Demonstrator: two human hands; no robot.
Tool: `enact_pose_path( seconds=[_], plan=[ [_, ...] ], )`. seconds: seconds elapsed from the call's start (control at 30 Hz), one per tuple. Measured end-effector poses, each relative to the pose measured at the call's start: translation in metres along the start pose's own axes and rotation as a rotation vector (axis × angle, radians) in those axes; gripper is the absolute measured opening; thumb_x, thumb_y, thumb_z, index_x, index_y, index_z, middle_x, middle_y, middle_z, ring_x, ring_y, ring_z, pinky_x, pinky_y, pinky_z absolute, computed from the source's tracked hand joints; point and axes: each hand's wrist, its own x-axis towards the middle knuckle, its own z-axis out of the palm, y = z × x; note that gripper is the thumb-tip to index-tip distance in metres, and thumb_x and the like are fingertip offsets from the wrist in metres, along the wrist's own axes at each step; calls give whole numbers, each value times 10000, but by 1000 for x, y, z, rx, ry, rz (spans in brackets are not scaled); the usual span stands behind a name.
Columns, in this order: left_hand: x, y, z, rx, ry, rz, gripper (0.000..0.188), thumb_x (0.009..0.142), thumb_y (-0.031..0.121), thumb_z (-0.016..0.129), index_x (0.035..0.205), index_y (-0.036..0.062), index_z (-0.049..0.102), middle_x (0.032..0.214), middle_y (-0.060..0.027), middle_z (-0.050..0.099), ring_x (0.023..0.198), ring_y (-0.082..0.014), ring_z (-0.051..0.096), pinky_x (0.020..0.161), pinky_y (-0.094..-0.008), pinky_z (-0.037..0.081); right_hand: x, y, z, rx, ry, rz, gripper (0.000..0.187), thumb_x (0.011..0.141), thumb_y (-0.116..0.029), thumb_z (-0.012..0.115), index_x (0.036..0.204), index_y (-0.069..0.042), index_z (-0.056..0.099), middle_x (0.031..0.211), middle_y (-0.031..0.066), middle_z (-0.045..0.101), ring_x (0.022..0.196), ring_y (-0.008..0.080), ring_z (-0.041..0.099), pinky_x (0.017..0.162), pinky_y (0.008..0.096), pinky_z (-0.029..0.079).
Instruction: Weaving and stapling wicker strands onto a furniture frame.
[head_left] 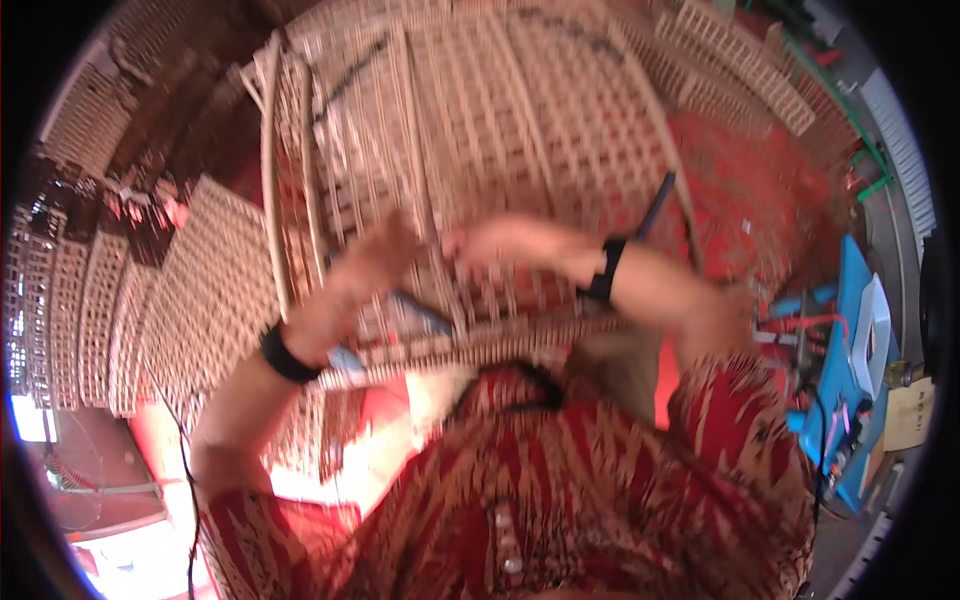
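Note:
A large woven rattan panel, crossed by long pole-like ribs, stands in front of me and fills the middle of the view. My left hand is over its lower left part, beside one of the ribs. Close to it, my right hand reaches in from the right with its fingertips at the same rib. Motion blur smears the fingers of both hands, so whether they grip a strand cannot be made out. Under my hands a dark slim tool lies against the weave. A black band circles each wrist.
More woven panels lean at the left, and others lie at the far right. A red floor covering spreads right of the panel. Beside my right arm is a blue stand with small items. A dark stick juts up behind my right wrist.

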Motion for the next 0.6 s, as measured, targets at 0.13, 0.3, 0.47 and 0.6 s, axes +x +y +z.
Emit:
enact_pose_path(
  seconds=[0.13, 0.3, 0.47, 0.6],
  plan=[
    [29, -19, 33, 371, -400, -225, 97, 719, 104, 648, 810, 71, 645, 796, -19, 646, 752, -206, 615, 615, -344, 490, 34, 56, -13, -24, -19, -69, 177, 681, -41, 639, 847, 2, 596, 668, 68, 592, 577, 182, 595, 499, 308, 477],
    [20, 3, 44, -405, -148, -823, 219, 775, 161, 724, 880, 22, 591, 874, -84, 619, 727, -149, 592, 641, -279, 506, 47, 48, -5, -494, 119, -28, 169, 636, -81, 707, 766, 4, 641, 622, 86, 633, 583, 164, 652, 510, 317, 503],
    [26, 16, 46, -419, -31, -840, 178, 788, 153, 704, 889, 42, 608, 753, -25, 594, 658, -143, 559, 660, -287, 497, 46, 33, 2, -770, 259, -28, 243, 616, -118, 711, 842, -35, 681, 706, 129, 672, 659, 220, 682, 606, 356, 527],
    [30, 18, 44, -366, -40, -843, 127, 792, 134, 698, 852, 45, 630, 764, -25, 618, 691, -131, 583, 659, -284, 491, 43, 28, 10, -1029, 395, -52, 239, 632, -182, 702, 849, -84, 702, 821, 122, 686, 811, 290, 663, 716, 401, 520]
  ],
)
